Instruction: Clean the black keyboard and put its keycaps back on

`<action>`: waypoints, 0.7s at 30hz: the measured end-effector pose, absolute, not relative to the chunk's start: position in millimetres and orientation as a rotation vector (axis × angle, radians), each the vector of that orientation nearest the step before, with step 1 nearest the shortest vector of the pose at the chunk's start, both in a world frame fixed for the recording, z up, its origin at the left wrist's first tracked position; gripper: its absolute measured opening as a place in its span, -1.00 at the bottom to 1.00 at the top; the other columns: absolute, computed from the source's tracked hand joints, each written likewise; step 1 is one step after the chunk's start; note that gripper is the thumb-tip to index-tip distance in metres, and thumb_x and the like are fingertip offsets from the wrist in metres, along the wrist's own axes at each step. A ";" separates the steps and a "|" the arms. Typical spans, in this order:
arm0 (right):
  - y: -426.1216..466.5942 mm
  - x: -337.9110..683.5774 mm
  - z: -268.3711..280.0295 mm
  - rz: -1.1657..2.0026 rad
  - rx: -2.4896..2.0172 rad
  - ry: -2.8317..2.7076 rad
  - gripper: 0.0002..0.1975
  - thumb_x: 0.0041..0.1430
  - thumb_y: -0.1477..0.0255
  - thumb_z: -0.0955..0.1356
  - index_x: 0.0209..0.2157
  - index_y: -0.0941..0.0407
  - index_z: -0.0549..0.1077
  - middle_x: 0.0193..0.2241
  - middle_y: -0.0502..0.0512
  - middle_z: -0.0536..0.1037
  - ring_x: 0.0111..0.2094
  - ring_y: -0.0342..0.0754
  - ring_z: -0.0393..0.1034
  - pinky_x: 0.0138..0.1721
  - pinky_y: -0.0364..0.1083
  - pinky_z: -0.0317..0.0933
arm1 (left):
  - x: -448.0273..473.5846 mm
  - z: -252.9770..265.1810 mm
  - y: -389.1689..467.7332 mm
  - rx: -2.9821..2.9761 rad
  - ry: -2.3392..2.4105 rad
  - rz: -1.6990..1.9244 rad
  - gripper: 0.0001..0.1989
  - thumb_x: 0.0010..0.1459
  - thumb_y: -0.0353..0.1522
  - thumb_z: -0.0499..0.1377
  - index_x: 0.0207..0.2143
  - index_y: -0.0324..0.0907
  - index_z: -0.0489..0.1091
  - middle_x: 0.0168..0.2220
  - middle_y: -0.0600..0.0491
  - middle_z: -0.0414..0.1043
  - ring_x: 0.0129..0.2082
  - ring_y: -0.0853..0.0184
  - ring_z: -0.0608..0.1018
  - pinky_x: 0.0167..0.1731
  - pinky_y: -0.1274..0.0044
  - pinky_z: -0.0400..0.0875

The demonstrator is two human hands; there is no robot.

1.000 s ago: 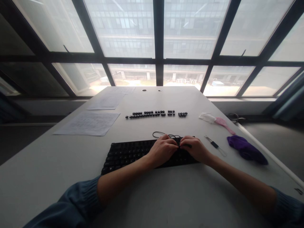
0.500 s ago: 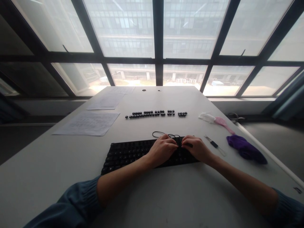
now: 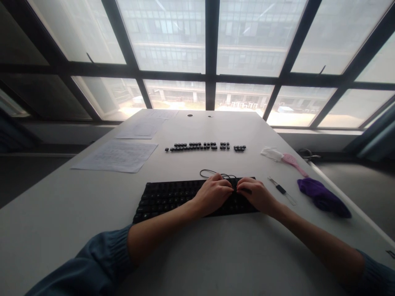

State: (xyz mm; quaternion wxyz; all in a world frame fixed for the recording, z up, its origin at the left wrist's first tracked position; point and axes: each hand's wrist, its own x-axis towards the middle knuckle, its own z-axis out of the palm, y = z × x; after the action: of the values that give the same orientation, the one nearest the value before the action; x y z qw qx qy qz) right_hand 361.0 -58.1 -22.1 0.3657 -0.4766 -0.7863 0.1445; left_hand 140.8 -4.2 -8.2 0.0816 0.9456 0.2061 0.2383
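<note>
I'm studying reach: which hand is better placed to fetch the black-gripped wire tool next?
Likely the right hand: over the right end of the black rectangular keyboard, it is nearer the black-gripped wire tool. The left hand lies left of it, farther off.

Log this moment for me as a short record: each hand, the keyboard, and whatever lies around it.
Left hand: over the keyboard's right part, fingertips down; anything held is hidden
Right hand: beside the left, fingers bent; anything held is hidden
Keyboard: black, flat on the white table, slightly skewed
Cable: looped behind the keyboard
Keycaps: black, in grouped rows beyond the cable
Right side: wire keycap puller, purple cloth, pink-handled item
Left side: paper sheets
</note>
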 end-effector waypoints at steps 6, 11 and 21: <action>-59.9 364.8 -16.4 0.338 -1.254 -2.130 -0.87 0.26 0.49 0.38 -0.38 0.07 0.57 -0.26 0.10 0.59 -0.22 0.00 0.47 -0.13 -0.02 0.34 | 143.3 -4.5 -10.0 2.952 0.590 0.645 -0.73 0.39 -0.33 0.05 -0.17 -0.12 0.56 -0.12 0.00 0.56 -0.11 0.22 0.40 -0.09 0.39 0.32; -59.1 368.5 -19.1 0.307 -1.279 -2.146 -0.86 0.22 0.47 0.42 -0.44 0.07 0.54 -0.27 0.09 0.57 -0.19 0.02 0.42 -0.11 0.02 0.32 | 143.7 -7.1 -11.5 2.964 0.570 0.646 -0.74 0.38 -0.32 0.05 -0.18 -0.15 0.55 -0.15 -0.01 0.56 -0.09 0.20 0.39 -0.06 0.37 0.31; -60.6 368.6 -13.4 0.320 -1.272 -2.066 -0.90 0.22 0.45 0.41 -0.40 0.06 0.55 -0.23 0.09 0.58 -0.14 0.02 0.43 -0.05 0.04 0.32 | 141.9 3.9 -13.6 2.807 0.611 0.616 -0.83 0.31 -0.31 0.16 -0.15 -0.15 0.52 -0.14 -0.01 0.54 -0.09 0.22 0.45 0.02 0.36 0.35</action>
State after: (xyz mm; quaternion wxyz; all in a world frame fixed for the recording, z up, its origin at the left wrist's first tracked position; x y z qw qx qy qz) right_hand 368.6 -60.6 -13.4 0.3400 -0.4888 -0.7939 0.1229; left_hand 141.9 -13.6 3.9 0.1015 0.9505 0.2068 0.2087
